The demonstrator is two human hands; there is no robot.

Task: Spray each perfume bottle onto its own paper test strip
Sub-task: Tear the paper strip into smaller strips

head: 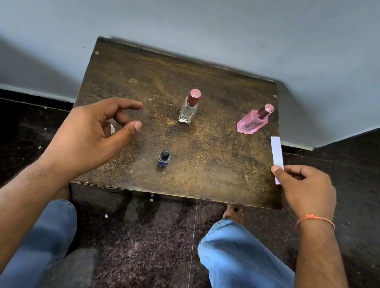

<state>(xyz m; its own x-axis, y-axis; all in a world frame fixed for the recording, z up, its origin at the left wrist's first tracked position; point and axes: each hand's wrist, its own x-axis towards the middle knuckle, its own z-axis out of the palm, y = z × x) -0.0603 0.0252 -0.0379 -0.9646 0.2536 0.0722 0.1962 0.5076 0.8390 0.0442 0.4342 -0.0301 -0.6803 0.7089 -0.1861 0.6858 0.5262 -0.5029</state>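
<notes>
- At the right edge of the small wooden table [204, 171], my right hand [307, 190] pinches a white paper test strip [275, 156] between thumb and curled fingers; the strip points away from me, along that edge.
- Over the left side of the table, my left hand [94, 132] hovers with fingers loosely spread and slightly curled, holding nothing; something small and pale shows beneath it, but I cannot tell what it is.
- Near the table's middle stands a clear glass perfume bottle [189, 108] with a pink cap, upright and apart from my left hand.
- Toward the far right corner stands a pink perfume bottle [253, 122], also capped, near the far end of the strip but not touching it.
- Closer to the near edge sits a small dark blue bottle [163, 158], upright, just right of my left thumb.
- I judge no spraying is under way: both pink caps are on, and only one strip is clearly in view.
- Risks from here, as I see them: reaching past the dark blue bottle could knock it over, since it sits in my left hand's path to the clear one.
- A cap left on would block the spray; a badly aimed nozzle would wet the table or my fingers.
- Reusing this strip for a second bottle would mix scents.
</notes>
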